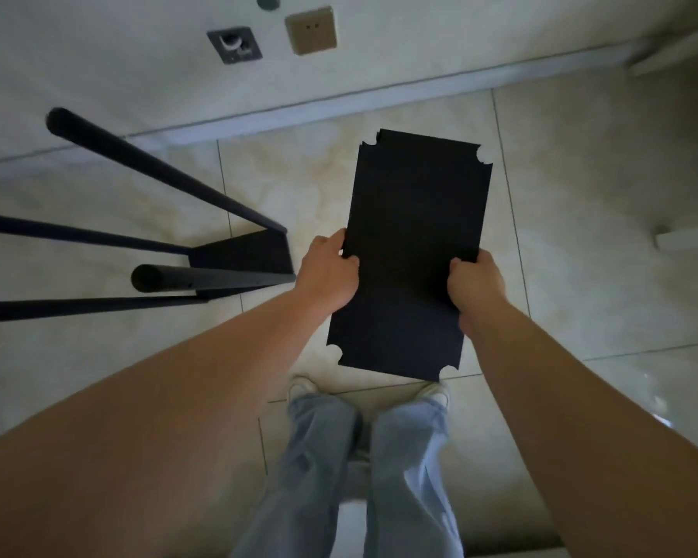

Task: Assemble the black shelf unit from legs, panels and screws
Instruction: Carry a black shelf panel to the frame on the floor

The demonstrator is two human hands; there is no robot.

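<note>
Nearest you, at 6 o'clock, your feet stand on the tiled floor [581, 235], and the black panel [412, 243] hangs flat just above and ahead of them. Your left hand [331, 271] grips its left long edge with the thumb curled over the top face; your right hand [474, 281] clamps the right long edge the same way. Both sit near the middle of the panel's length, which balances it well. Further out, at 9 to 10 o'clock, the partly built frame waits: four black legs [166, 175] rise from a bottom panel [244, 255] on the floor. As I judge it, you should swing the panel left, hold it level, and line each corner notch [482, 153] with a leg before lowering. Tilt it and a corner may bind
</note>
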